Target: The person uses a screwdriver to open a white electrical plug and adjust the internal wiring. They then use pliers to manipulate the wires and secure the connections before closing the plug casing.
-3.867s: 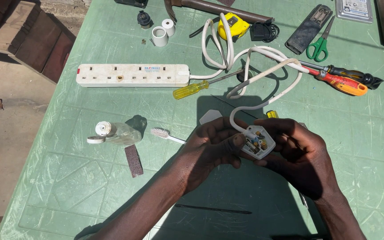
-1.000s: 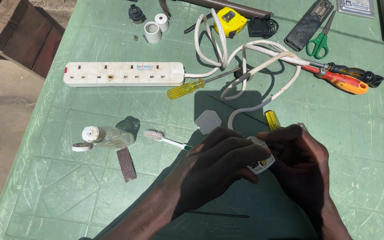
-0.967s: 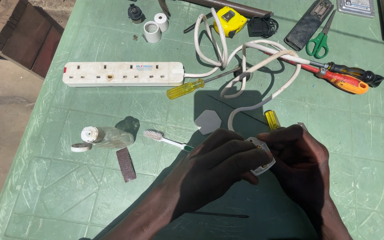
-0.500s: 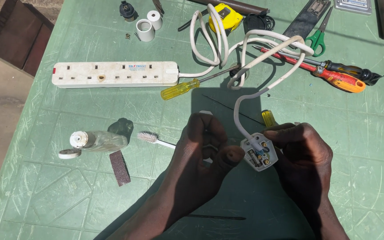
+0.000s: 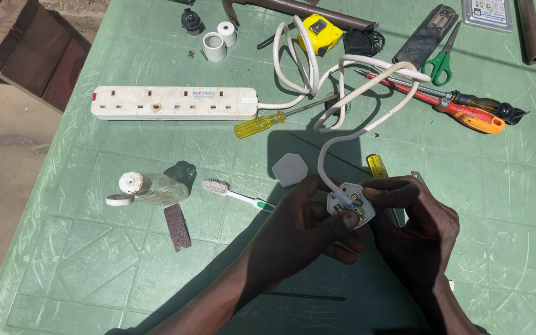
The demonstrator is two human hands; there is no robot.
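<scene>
Both hands closed around an opened white plug [image 5: 350, 205], held low over the middle of the green table [image 5: 82, 248], inner wiring facing up. Left hand [image 5: 308, 232] cupping the plug from below and from the left, thumb tip pressed onto its near edge. Right hand [image 5: 418, 229] gripping from the right, fingers curled over the top corner. White cable [image 5: 367, 105] rising out of the plug's far side, looping away across the table and ending in a white power strip [image 5: 174, 102] lying flat to the far left. Plug cover [image 5: 290, 170], white and six-sided, lying loose on the table just beyond the left hand. Small yellow-handled screwdriver [image 5: 376, 166] just behind the plug, partly hidden by the right fingers. Toothbrush [image 5: 237, 194] to the left of the hands, bristles pointing away, and beside it a strip of sandpaper [image 5: 177, 227] and a clear bottle [image 5: 150, 188] on its side with its cap [image 5: 120, 200] off. Farther out, a longer yellow-handled screwdriver [image 5: 283, 117] near the strip's end, two orange and black screwdrivers [image 5: 466, 111] to the right, green-handled scissors [image 5: 442, 56], a yellow tape measure [image 5: 319, 30] and two white rolls of tape [image 5: 218, 40] along the far edge.
</scene>
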